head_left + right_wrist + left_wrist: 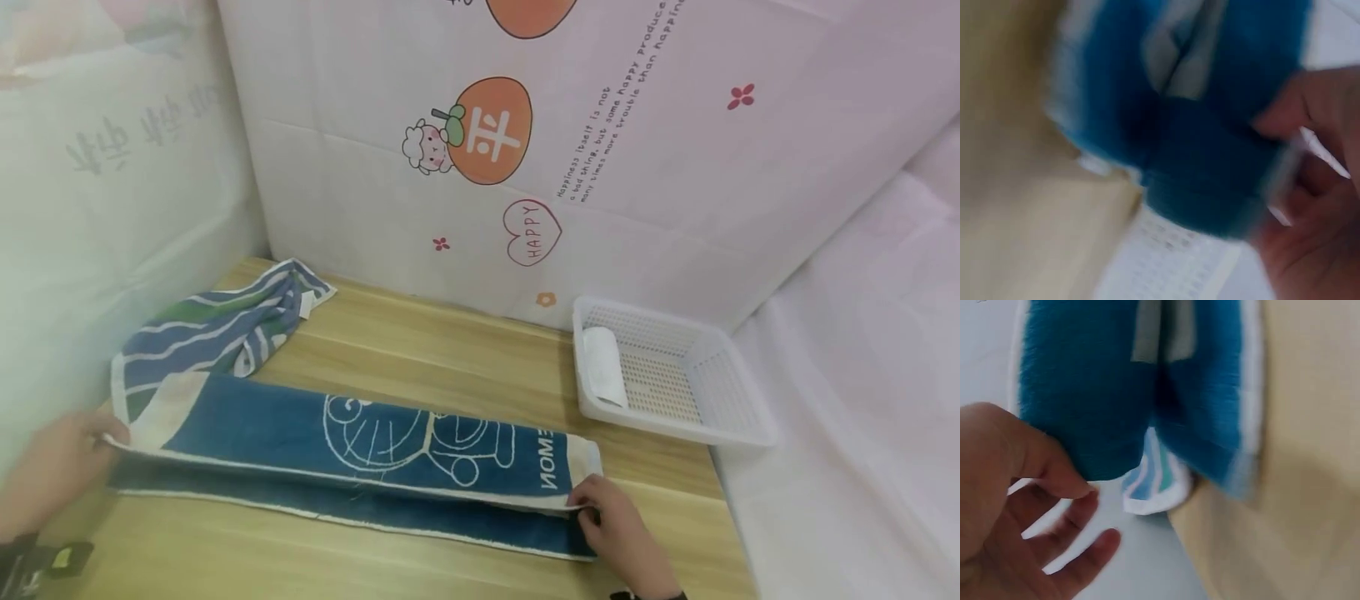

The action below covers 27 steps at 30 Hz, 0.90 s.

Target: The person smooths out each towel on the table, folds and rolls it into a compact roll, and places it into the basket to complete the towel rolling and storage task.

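Note:
A blue towel [255, 425] with cream edging and a cartoon outline lies folded lengthwise across the wooden table, its near upper edge lifted above the lower layer. My left hand [63, 467] pinches that edge at the left corner; in the left wrist view the towel [1085, 394] hangs from thumb and finger, the other fingers [1082, 565] spread. At the opposite end my right hand [622, 529] pinches the right corner. The right wrist view, blurred, shows the towel [1210, 181] gripped beside the right hand [1316, 206], with the two layers parted.
A striped towel [202, 333] lies crumpled at the back left, partly under the blue one. At the back right a white plastic basket [716, 367] holds a white rolled cloth [604, 367]. Printed sheets [637, 208] hang around the wooden table [420, 333].

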Motion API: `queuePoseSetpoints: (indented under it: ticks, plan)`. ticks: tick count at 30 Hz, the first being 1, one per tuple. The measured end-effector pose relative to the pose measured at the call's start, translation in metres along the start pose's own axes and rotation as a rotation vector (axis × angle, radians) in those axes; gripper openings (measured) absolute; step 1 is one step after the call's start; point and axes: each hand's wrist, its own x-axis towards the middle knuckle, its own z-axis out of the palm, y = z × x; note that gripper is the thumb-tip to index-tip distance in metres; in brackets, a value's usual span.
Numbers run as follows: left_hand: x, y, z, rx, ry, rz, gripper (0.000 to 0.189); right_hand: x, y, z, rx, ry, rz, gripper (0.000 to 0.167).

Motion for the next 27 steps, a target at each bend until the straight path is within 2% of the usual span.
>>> queuePoseSetpoints:
  ticks: [3, 5, 6, 8, 9, 10, 15, 19, 27]
  plan:
    - [-0.003, 0.003, 0.003, 0.022, -0.105, 0.011, 0.028, -0.002, 0.004, 0.011, 0.023, -0.203, 0.062, 0.025]
    - [-0.001, 0.011, 0.002, 0.016, -0.155, 0.018, 0.028, -0.003, 0.004, 0.015, 0.051, -0.286, 0.103, 0.017]
    - [0.002, 0.017, 0.002, 0.003, -0.163, 0.014, 0.028, -0.003, 0.003, 0.017, 0.063, -0.298, 0.120, 0.014]
    - [0.008, 0.025, 0.003, 0.000, -0.175, 0.002, 0.023, -0.003, 0.000, 0.019, 0.071, -0.295, 0.154, 0.007]
    - [0.010, 0.029, 0.005, 0.009, -0.169, 0.008, 0.022, -0.002, -0.002, 0.020, 0.058, -0.274, 0.164, 0.005]
    - [0.013, 0.032, 0.007, 0.020, -0.192, -0.007, 0.022, -0.001, -0.004, 0.021, 0.028, -0.244, 0.170, 0.007]
    - [0.027, 0.042, 0.028, 0.020, -0.265, 0.015, 0.041, 0.008, -0.009, 0.030, -0.106, -0.122, 0.194, 0.036]
    - [0.038, 0.045, 0.040, -0.008, -0.262, 0.049, 0.052, 0.019, -0.006, 0.036, -0.110, -0.112, 0.194, 0.056]
    - [0.074, 0.052, 0.054, -0.035, -0.320, 0.066, 0.059, 0.041, 0.013, 0.036, -0.115, -0.089, 0.198, 0.059]
